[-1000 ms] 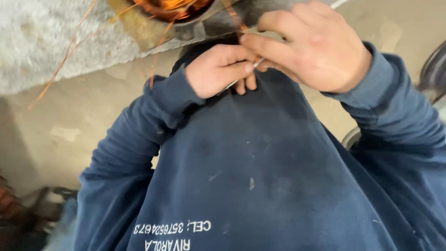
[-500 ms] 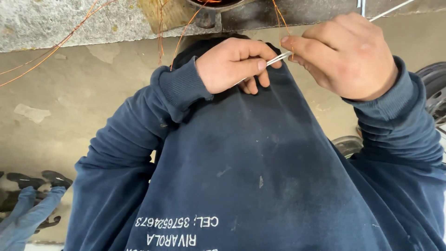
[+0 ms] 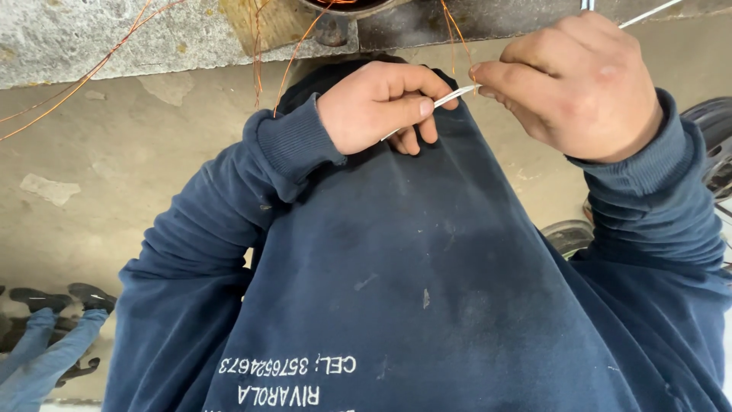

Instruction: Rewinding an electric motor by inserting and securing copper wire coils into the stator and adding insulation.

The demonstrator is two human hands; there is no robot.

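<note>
White sleeve [image 3: 446, 98] pinched between both hands [image 3: 488, 99].

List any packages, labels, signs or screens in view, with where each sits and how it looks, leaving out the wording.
Printed lettering: the only marking in view, low on the front of the dark blue sweatshirt; two lines of white characters, upside down from the head camera.
No packages, signs or screens show.

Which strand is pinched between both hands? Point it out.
The short whitish strand, spanning from left hand to right hand; the copper wires hang loose from the bench.
</note>
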